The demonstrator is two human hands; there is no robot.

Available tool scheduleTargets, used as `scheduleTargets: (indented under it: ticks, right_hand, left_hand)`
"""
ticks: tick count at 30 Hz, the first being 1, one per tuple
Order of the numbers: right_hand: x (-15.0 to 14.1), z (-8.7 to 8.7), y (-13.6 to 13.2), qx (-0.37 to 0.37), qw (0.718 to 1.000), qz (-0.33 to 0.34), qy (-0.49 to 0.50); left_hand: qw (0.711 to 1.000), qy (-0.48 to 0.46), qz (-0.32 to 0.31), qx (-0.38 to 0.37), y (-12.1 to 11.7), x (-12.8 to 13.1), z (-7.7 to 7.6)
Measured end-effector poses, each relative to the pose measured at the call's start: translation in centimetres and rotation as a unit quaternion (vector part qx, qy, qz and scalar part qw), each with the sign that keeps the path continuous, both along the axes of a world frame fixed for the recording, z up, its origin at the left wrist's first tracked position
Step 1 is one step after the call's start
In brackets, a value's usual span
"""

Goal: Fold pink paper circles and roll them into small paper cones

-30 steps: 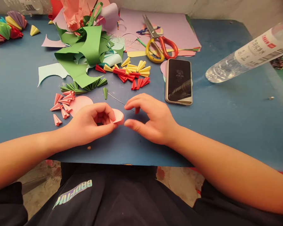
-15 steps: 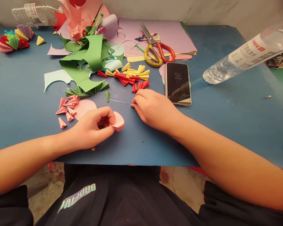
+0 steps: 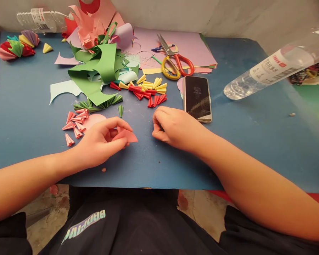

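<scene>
In my left hand (image 3: 101, 143) is a folded piece of pink paper (image 3: 129, 135), pinched between thumb and fingers above the table. A flat pink paper disc (image 3: 93, 120) lies partly under that hand, with several pink paper cones (image 3: 69, 139) to its left. My right hand (image 3: 177, 125) is closed and rests left of and in front of the phone; whatever its fingertips hold is hidden. Between and beyond the hands stands a single green pleated cone (image 3: 121, 111). More green cones (image 3: 110, 102), red cones (image 3: 150, 102) and yellow cones (image 3: 157, 83) lie behind.
Green paper scraps (image 3: 107, 63) are heaped at the back. Scissors (image 3: 170, 52) lie on purple sheets (image 3: 194, 47). A phone (image 3: 197, 97) sits beside my right hand, and a tilted water bottle (image 3: 268, 67) is farther right. A multicoloured pleated paper piece (image 3: 15, 47) is at back left.
The pink paper in my left hand has turned and now shows as a pointed fold. My right hand has curled in, and the thin needle-like wire at its fingertips is out of sight.
</scene>
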State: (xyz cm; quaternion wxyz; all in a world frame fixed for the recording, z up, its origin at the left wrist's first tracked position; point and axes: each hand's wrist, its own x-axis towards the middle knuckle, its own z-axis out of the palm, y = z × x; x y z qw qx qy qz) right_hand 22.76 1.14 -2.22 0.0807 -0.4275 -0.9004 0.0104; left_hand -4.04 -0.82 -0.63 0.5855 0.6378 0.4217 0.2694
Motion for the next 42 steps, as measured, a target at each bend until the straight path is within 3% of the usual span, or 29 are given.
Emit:
scheduleTargets:
  ticks: [5, 8, 12, 15, 17, 21, 26, 29, 32, 35, 40, 42]
  right_hand:
    - [-0.5, -0.3, -1.1, -0.063, 0.996, -0.041, 0.041]
    - [-0.8, -0.5, -1.8, -0.076, 0.984, -0.049, 0.154]
    - [-1.3, -0.3, -2.4, -0.127, 0.947, -0.086, 0.281]
    - [-1.8, 0.4, -2.8, -0.223, 0.895, -0.124, 0.367]
    - [-2.2, 0.9, -3.2, -0.304, 0.838, -0.140, 0.431]
    - [-2.7, 1.4, -3.5, -0.378, 0.745, -0.148, 0.529]
    - [-2.9, 0.9, -3.3, -0.427, 0.672, -0.142, 0.588]
    - [-3.1, 0.6, -3.3, -0.455, 0.647, -0.132, 0.598]
    - [-3.2, 0.7, -3.4, -0.458, 0.647, -0.133, 0.595]
    - [-3.2, 0.8, -3.5, -0.456, 0.665, -0.131, 0.577]
    - [-3.3, 0.7, -4.0, -0.377, 0.782, -0.098, 0.487]
    - [-3.4, 0.6, -4.1, -0.356, 0.800, -0.084, 0.475]
  left_hand:
    - [0.997, -0.035, 0.048, -0.051, 0.5, 0.2, 0.1]
    - [0.995, -0.048, 0.049, -0.072, 0.5, 0.5, 0.3]
    - [0.993, -0.047, 0.039, -0.100, 0.4, 0.7, 0.6]
    - [0.993, -0.029, 0.030, -0.108, 0.4, 0.8, 0.7]
    - [0.993, -0.024, 0.031, -0.109, 0.3, 0.8, 0.7]
    - [0.993, -0.018, 0.024, -0.116, 0.1, 1.1, 0.8]
    - [0.992, -0.002, 0.013, -0.129, -0.2, 1.5, 1.3]
    - [0.992, -0.005, 0.008, -0.127, -0.4, 1.5, 1.5]
    - [0.992, -0.013, 0.004, -0.123, -0.4, 1.3, 1.5]
    - [0.994, -0.013, 0.000, -0.112, -0.3, 1.2, 1.3]
    - [0.996, -0.007, 0.000, -0.086, -0.1, 1.1, 1.2]
    - [0.997, 0.005, -0.002, -0.075, -0.1, 1.0, 1.1]
